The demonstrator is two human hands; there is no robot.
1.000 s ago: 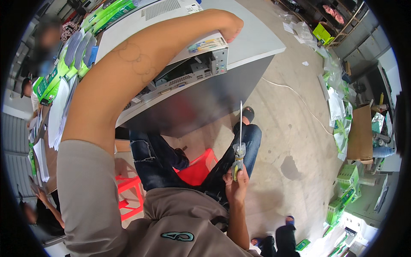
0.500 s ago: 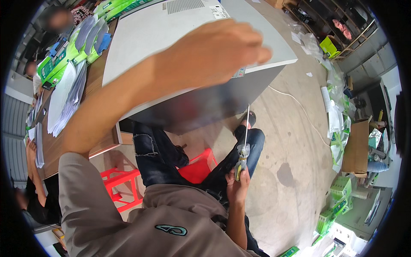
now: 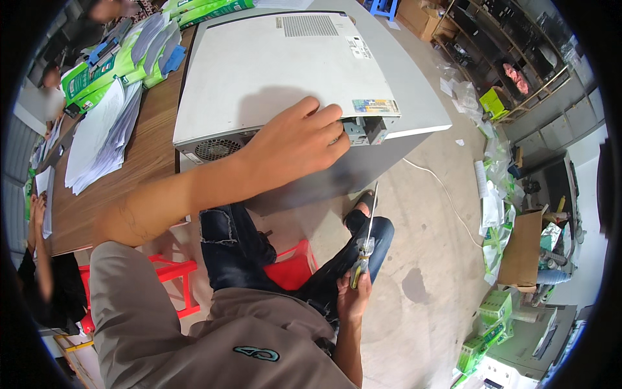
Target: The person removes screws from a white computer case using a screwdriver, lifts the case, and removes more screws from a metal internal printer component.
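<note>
A white desktop computer case (image 3: pixel 253 71) lies flat on the table, its vented rear edge facing me. My left hand (image 3: pixel 301 139) reaches across to that rear edge with its fingers bent. They are at the metal brackets (image 3: pixel 366 129) near the case's right corner; whatever they grip there is hidden. Low over my right thigh, my right hand (image 3: pixel 353 298) is closed around the handle of a screwdriver (image 3: pixel 363 259). Its long metal shaft points up and away from me, apart from the case.
Paper stacks (image 3: pixel 103 139) and green paper packs (image 3: pixel 107 81) cover the left of the wooden desk (image 3: pixel 142 175). Red plastic stools (image 3: pixel 291 266) stand below. A white cable (image 3: pixel 447 194) crosses the floor at right, near a cardboard box (image 3: pixel 521 249). Another person's hands (image 3: pixel 40 207) hold papers at far left.
My left hand has come down from above the case to its rear edge, fingers now at the brackets. My right hand still holds the screwdriver, hardly moved.
</note>
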